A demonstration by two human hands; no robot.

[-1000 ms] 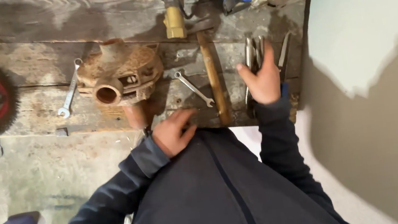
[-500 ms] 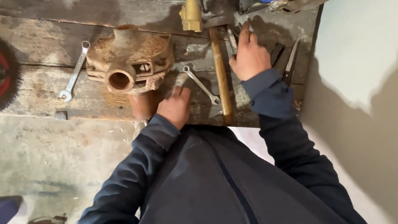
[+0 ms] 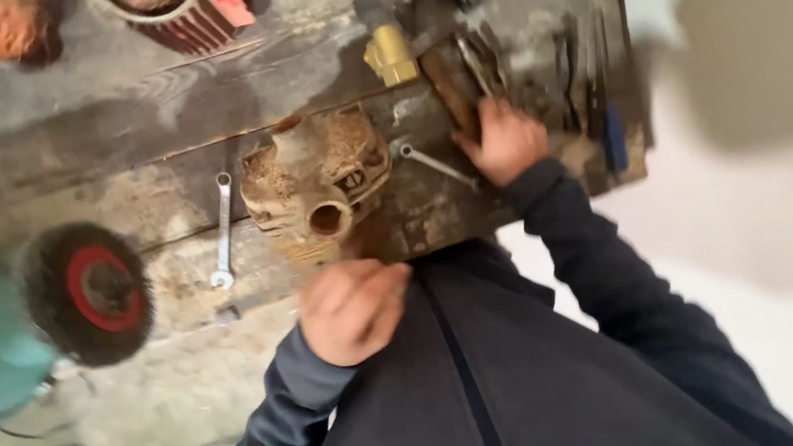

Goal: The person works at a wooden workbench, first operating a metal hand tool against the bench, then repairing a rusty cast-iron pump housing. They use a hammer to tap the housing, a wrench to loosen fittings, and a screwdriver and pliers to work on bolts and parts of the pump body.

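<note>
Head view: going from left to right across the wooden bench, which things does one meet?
Wire wheel brush with red hub → spanner → rusty pump housing → second spanner → right hand → blue-handled tool.

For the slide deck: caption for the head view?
Right hand on rusty bar, left hand near rusty pump housing.

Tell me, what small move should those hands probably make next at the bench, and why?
Probably the right hand should close on the rusty bar it rests against. The left hand sits fisted at the bench edge, just below the rusty pump housing, holding no tool that shows. A wrench lies between them.
</note>
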